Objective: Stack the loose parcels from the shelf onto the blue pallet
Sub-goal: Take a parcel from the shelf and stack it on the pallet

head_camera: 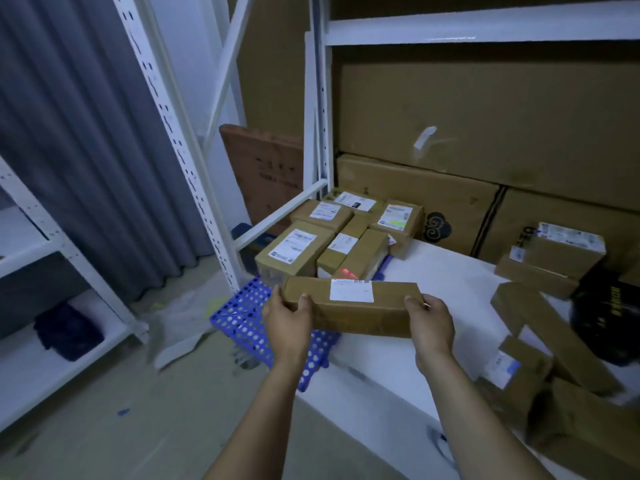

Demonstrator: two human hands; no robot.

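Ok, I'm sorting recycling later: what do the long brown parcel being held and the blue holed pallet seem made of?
The long brown parcel: likely cardboard, matte, with creased edges and a stuck-on white paper label. The blue perforated pallet: probably moulded plastic, from its uniform bright colour and regular grid of holes.

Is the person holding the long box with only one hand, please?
No, the left hand and the right hand each grip one end of the long box.
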